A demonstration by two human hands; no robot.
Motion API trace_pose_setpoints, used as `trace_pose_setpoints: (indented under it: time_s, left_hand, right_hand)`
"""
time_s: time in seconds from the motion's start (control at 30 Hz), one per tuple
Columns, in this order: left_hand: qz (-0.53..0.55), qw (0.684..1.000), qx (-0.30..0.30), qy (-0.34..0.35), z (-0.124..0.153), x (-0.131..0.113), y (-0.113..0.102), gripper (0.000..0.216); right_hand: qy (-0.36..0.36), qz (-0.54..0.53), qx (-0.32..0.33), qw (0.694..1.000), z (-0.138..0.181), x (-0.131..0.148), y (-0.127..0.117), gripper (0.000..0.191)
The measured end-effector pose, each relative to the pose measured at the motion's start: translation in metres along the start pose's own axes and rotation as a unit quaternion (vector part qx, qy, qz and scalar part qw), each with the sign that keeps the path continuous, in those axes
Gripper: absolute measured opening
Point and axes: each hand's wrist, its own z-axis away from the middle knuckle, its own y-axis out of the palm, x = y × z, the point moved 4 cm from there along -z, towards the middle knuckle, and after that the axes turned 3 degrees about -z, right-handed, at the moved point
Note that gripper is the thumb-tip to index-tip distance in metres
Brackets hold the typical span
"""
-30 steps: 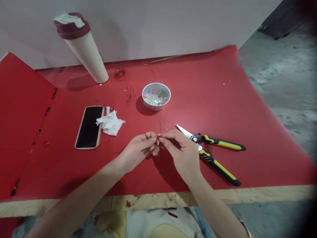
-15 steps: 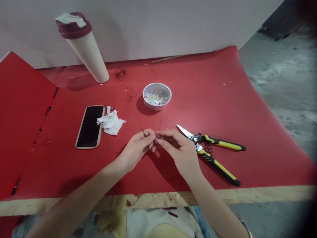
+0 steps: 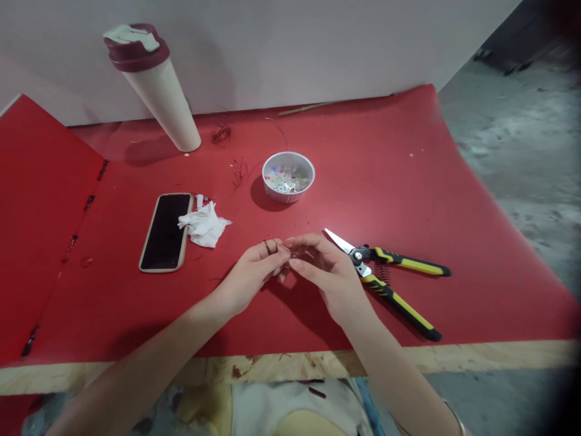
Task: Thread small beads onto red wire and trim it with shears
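Note:
My left hand [image 3: 249, 277] is closed in a pinch on a thin red wire [image 3: 281, 245], with part of the strand running back over its fingers. Facing it, my right hand [image 3: 334, 280] pinches the same work between thumb and forefinger. A tiny dark bead-like bit shows between the fingertips, too small to make out. Just beyond the hands stands a small perforated metal bowl [image 3: 288, 195] holding pale, mixed-colour beads [image 3: 285, 177]. To the right of my right hand lie pruning shears [image 3: 385, 272], blades spread, with yellow and black handles.
A phone [image 3: 164, 233] lies at left, with crumpled tissue [image 3: 206, 225] over its edge. Behind them a white tumbler [image 3: 158, 97] with a maroon lid stands near the wall. Tangled red wire scraps [image 3: 221, 134] lie beside it. The red-covered table [image 3: 454, 242] ends in a wooden edge [image 3: 308, 366].
The wire end that stuck up between my hands is no longer upright. My fingertips have shifted slightly right, and my right fingers have moved a little. Everything on the table stays put.

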Motion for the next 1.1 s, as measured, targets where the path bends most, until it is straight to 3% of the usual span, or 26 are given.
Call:
trace_pose_setpoints:
  time_s: [0.1, 0.2, 0.27, 0.33, 0.47, 0.6, 0.77, 0.97, 1.1]
  left_hand:
    - [-0.060, 0.998, -0.008, 0.013, 0.000, -0.003, 0.001, 0.017]
    - [-0.154, 0.986, -0.033, 0.061, 0.002, -0.010, 0.000, 0.019]
    - [-0.222, 0.969, -0.053, 0.096, 0.004, -0.013, 0.000, 0.019]
    - [-0.275, 0.951, -0.061, 0.127, 0.007, -0.016, 0.001, 0.017]
    - [-0.339, 0.923, -0.064, 0.171, 0.012, -0.020, 0.003, 0.016]
    - [-0.336, 0.921, -0.069, 0.184, 0.014, -0.021, 0.005, 0.016]
    - [-0.289, 0.939, -0.061, 0.174, 0.018, -0.023, 0.008, 0.021]
    - [-0.169, 0.980, -0.018, 0.104, 0.018, -0.015, 0.010, 0.021]
    - [-0.093, 0.992, -0.020, 0.078, 0.017, -0.011, 0.009, 0.022]
  right_hand:
    - [-0.093, 0.089, -0.079, 0.988, 0.004, 0.008, -0.005, 0.042]
    - [-0.228, 0.255, -0.193, 0.920, 0.014, 0.022, -0.008, 0.053]
    - [-0.281, 0.352, -0.188, 0.873, 0.018, 0.028, -0.003, 0.041]
    - [-0.302, 0.396, -0.151, 0.854, 0.018, 0.029, 0.003, 0.029]
    - [-0.315, 0.376, -0.109, 0.864, 0.017, 0.029, 0.006, 0.023]
    - [-0.321, 0.364, -0.096, 0.869, 0.018, 0.030, 0.006, 0.025]
    - [-0.340, 0.362, -0.095, 0.863, 0.020, 0.033, 0.007, 0.026]
    - [-0.361, 0.351, -0.090, 0.859, 0.022, 0.034, 0.007, 0.032]
    - [-0.361, 0.347, -0.083, 0.862, 0.023, 0.034, 0.008, 0.035]
